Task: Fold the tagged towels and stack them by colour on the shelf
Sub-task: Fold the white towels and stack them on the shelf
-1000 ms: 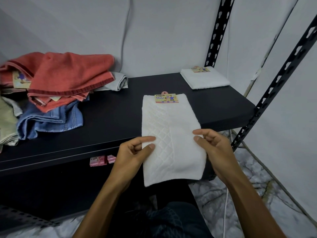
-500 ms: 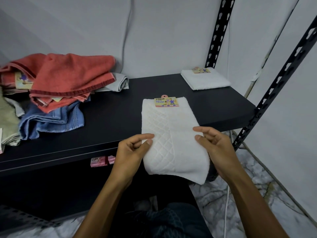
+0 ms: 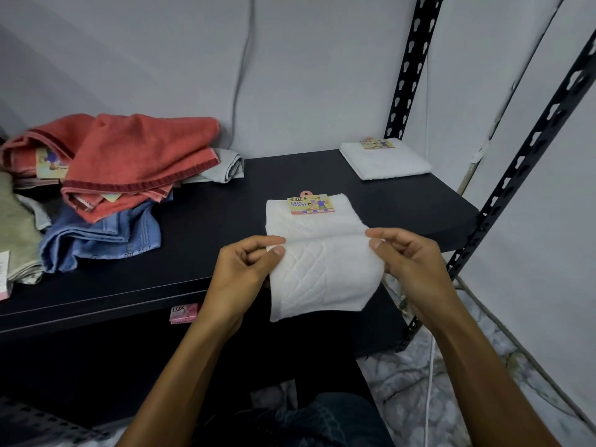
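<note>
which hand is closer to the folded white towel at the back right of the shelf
Right. The right hand pinches the near white towel's right edge, below and in front of the folded white towel. The left hand pinches the opposite edge, farther left.

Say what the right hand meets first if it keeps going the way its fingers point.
The right hand points left along the white towel fold it pinches; straight on, it likely meets the left hand at the opposite edge. Depth unclear.

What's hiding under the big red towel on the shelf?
Under the red towel a blue towel sticks out in front, and a folded grey one peeks out on the right. A card tag shows at its left. Whatever lies deeper in the pile is covered.
</note>
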### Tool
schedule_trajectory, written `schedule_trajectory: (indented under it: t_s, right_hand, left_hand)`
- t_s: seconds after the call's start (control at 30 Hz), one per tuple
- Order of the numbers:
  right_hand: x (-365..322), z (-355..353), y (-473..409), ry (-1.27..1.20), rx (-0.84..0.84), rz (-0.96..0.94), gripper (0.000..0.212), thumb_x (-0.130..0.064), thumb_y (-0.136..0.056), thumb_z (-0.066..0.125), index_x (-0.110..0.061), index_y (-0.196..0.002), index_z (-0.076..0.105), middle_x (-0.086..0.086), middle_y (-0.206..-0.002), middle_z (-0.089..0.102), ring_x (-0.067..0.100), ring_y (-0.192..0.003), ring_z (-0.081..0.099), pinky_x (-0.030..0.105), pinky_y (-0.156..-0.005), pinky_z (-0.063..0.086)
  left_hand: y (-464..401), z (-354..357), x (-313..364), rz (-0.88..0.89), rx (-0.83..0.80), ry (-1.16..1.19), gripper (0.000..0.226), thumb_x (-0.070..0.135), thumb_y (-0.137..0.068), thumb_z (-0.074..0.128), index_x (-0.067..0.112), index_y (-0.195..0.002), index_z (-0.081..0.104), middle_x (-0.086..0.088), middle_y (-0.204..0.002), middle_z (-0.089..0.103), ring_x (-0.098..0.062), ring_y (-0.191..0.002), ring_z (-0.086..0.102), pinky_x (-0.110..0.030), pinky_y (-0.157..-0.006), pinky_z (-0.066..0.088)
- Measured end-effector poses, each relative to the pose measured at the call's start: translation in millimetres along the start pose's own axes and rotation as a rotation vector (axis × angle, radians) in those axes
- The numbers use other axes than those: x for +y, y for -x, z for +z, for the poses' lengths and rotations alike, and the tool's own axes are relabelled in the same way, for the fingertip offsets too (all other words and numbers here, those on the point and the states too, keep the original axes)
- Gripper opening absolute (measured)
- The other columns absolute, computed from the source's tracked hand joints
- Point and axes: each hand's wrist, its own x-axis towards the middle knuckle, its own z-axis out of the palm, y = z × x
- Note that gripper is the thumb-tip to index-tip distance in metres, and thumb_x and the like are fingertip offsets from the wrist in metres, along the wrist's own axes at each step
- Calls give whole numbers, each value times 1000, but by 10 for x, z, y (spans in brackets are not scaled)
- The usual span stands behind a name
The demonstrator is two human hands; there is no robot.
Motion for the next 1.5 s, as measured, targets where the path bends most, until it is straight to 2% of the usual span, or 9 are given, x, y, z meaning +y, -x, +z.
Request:
schedule_trajectory:
  t_s: [0.33, 0.6, 0.77, 0.9, 1.03, 1.2, 1.3, 1.4, 1.5]
  right_hand:
    - [-448, 14, -328, 16, -36, -61, 29, 0, -87, 68, -18, -110, 70, 2, -93, 77, 16, -88, 73, 25, -74, 58]
    - [-1161, 15, -557, 240, -139, -163, 22, -2, -79, 75, -14, -97, 72, 0, -84, 77, 14, -83, 74, 18, -74, 57]
    - [-1456, 62, -650, 503, -183, -300, 10, -11, -82, 76, -16, -90, 72, 1, -85, 73, 13, -82, 70, 30, -82, 56]
    - [-1579, 126, -762, 553, -243, -306, 9, -8, -88, 69, -14, -94, 66, -4, -97, 73, 7, -91, 69, 30, -89, 53]
    - [-1643, 194, -884, 439, -349, -302, 14, -1, -93, 61, -9, -104, 63, 10, -92, 75, 20, -90, 72, 30, -81, 57]
    - [-1605, 325, -1148, 465, -396, -269, 17, -5, -95, 59, -9, -108, 69, 6, -95, 76, 21, -93, 72, 34, -85, 58]
    - [-1515, 404, -1382, 481, -396, -218, 16, -8, -96, 60, -10, -107, 70, 6, -95, 76, 22, -93, 71, 35, -83, 57]
    - [-1406, 492, -1642, 597, -377, -182, 11, -9, -95, 61, -12, -101, 70, 2, -90, 75, 12, -79, 69, 19, -66, 54]
    - [-1302, 566, -1938, 701, -286, -233, 9, -9, -91, 65, -12, -97, 71, -3, -90, 70, 11, -85, 66, 12, -65, 46]
  left_hand:
    - [-249, -30, 448, 107, 35, -25, 24, -3, -83, 71, 15, -100, 71, -2, -82, 77, -11, -77, 73, -20, -68, 55]
    - [-484, -179, 1128, 312, 79, -341, 22, 2, -79, 78, 8, -99, 73, 3, -80, 76, -9, -75, 73, -22, -69, 56]
    - [-480, -246, 1417, 488, 151, -694, 17, 14, -73, 84, 26, -79, 73, 9, -67, 73, -6, -65, 71, -37, -67, 61]
    - [-474, -298, 1605, 552, 148, -866, 12, 21, -71, 84, 25, -74, 74, 8, -55, 62, 0, -45, 54, -14, -44, 42]
    - [-653, -413, 1623, 418, 7, -723, 9, 14, -82, 76, 16, -82, 67, -16, -77, 67, -15, -65, 57, -33, -64, 47]
    - [-1017, -483, 1477, 197, -76, -344, 2, 6, -91, 66, 7, -91, 64, -20, -89, 65, -19, -77, 69, -30, -71, 59]
    - [-1279, -504, 1340, 130, -71, -348, 11, 9, -95, 62, 1, -103, 66, -20, -103, 71, -28, -92, 72, -41, -82, 60]
    - [-1539, -492, 1253, 106, -55, -401, 11, 9, -96, 61, 4, -104, 67, -19, -105, 71, -29, -97, 71, -39, -84, 60]
    - [-1785, -457, 1207, 294, 68, -524, 6, 12, -93, 65, 11, -98, 69, -13, -93, 72, -29, -91, 70, -38, -80, 60]
